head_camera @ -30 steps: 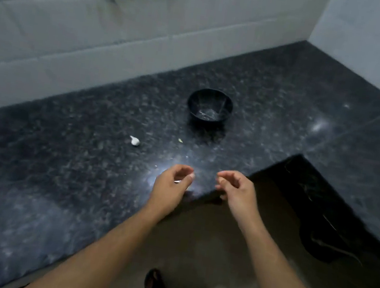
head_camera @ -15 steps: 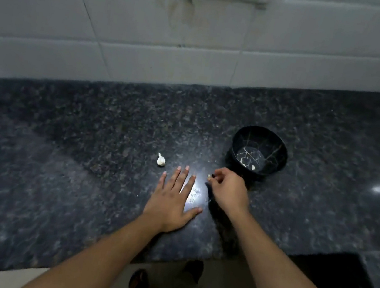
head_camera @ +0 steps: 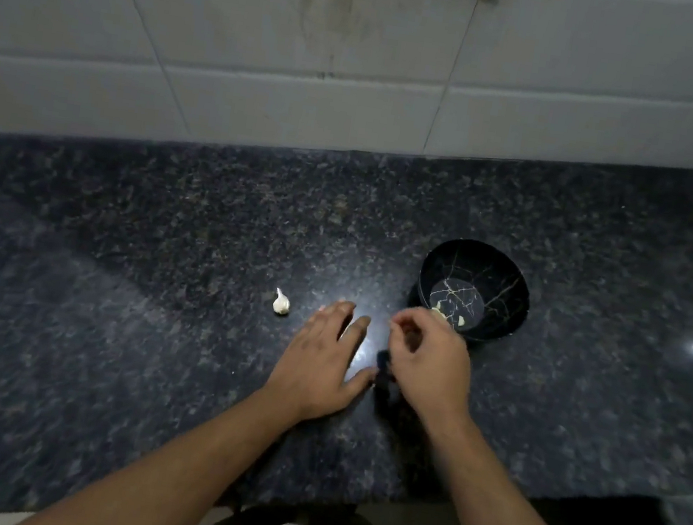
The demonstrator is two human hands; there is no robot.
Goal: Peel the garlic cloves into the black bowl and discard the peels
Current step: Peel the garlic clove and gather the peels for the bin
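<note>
Left hand (head_camera: 318,358) flat on bench (head_camera: 105,317), fingers straight. Right hand (head_camera: 428,363) fingers curled, hold unclear, touching black bowl (head_camera: 510,285) toward right edge. Garlic clove (head_camera: 281,303) just left, mid-bench.

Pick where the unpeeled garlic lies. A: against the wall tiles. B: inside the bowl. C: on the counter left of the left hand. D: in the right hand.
C: the garlic lies on the counter, apart from the left hand and far from the bowl.
</note>
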